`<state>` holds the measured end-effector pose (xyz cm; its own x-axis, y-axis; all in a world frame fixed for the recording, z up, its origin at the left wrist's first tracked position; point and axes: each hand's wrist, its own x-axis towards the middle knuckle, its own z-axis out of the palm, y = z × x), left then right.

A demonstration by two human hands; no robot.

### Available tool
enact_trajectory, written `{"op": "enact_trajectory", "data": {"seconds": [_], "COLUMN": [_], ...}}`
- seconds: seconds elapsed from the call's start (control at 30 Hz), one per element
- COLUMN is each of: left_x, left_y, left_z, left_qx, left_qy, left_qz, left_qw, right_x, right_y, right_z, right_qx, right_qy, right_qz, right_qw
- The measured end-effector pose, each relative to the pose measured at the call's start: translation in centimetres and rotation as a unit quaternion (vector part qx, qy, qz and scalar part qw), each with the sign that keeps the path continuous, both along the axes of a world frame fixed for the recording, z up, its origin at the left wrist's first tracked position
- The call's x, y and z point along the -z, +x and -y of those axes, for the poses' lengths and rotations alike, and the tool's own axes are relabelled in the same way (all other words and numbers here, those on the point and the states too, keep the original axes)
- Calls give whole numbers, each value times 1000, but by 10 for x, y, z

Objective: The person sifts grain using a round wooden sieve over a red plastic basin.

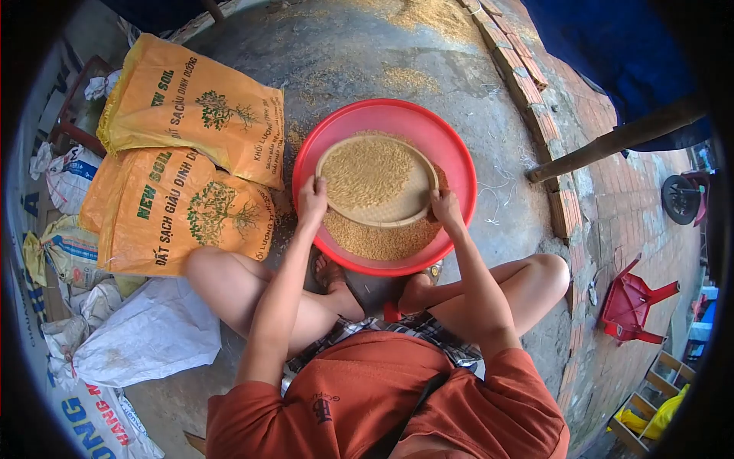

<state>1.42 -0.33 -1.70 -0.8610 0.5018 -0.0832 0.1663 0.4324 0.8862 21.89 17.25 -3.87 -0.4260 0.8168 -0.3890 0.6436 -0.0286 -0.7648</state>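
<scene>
Between my two hands is a round woven sieve (pixel 405 216), with a layer of pale grain (pixel 365 172) spread mostly over its far and left part. My left hand (pixel 312 200) is closed on the sieve's left rim. On the opposite rim, my right hand (pixel 445 206) grips with its fingers tucked at the edge. Below the sieve stands a wide red plastic basin (pixel 465 145), and more grain (pixel 382 239) lies in it, showing along the near side. The basin rests on the floor in front of my feet.
Stacked orange soil bags (pixel 202 115) lie to the left, near white sacks (pixel 153 333). Loose grain (pixel 432 19) is scattered on the concrete floor (pixel 501 222) at the back. A brick edge (pixel 562 206), a wooden pole (pixel 612 144) and an overturned red stool (pixel 638 302) are at right.
</scene>
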Motion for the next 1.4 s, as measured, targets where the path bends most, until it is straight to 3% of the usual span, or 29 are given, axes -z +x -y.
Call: {"op": "enact_trajectory", "data": {"seconds": [0.07,0.13,0.2,0.23,0.27,0.33,0.37,0.4,0.47,0.5,0.6,0.67,0.73,0.8,0.93,1.0,1.07,1.13,1.17,1.27,1.33,1.4], "left_x": [58,58,48,60,62,-18,-45,-46,-47,-52,28,47,55,52,5,-29,-52,-48,-32,45,62,66], "left_y": [-17,-18,-23,-31,-34,-11,-4,-8,-20,-21,-38,-29,-26,-27,-20,-18,-18,-18,-23,-27,-25,-26], "left_z": [2,2,7,5,5,3,3,0,0,6,-2,2,7,7,7,6,5,9,6,8,12,14], "left_qx": [3,3,37,22,24,7,3,3,3,6,13,-14,2,7,-2,-6,-10,-8,1,-2,14,12], "left_qy": [-3,-1,-26,-14,-13,103,131,134,233,114,91,37,-51,-78,49,110,233,186,131,19,-58,-56], "left_qz": [-20,-39,38,-91,-95,-76,-64,-65,-197,-116,-179,-182,-83,-69,-110,-115,-166,-149,-134,-140,-147,-146], "left_qw": [1000,999,998,995,995,992,989,989,952,987,980,982,995,995,993,987,958,971,982,990,987,988], "right_x": [5,-2,-9,-5,-5,-19,-29,-40,-46,-45,-12,4,2,-13,-41,-62,-63,-52,-34,20,9,-3], "right_y": [6,9,3,2,1,-2,-2,-3,-8,-10,-8,-4,-4,-1,-3,-7,-12,-10,-10,-3,1,0], "right_z": [4,10,16,16,15,15,16,18,18,18,15,21,25,24,22,23,17,22,19,22,30,29], "right_qx": [-28,-60,-39,-29,-26,-20,-19,-8,-1,-10,-44,-39,-29,-46,-29,-15,-16,-22,-38,-41,-54,-53], "right_qy": [10,24,60,69,70,222,226,250,273,274,234,212,220,159,117,244,257,270,246,207,249,163], "right_qz": [-9,-17,-18,-49,-53,-103,-104,-144,-184,-172,-151,-43,-51,-21,-46,-139,-155,-176,-128,-69,-43,-18], "right_qw": [1000,998,997,996,996,969,969,957,944,946,959,976,974,986,992,960,954,947,960,975,966,985]}}
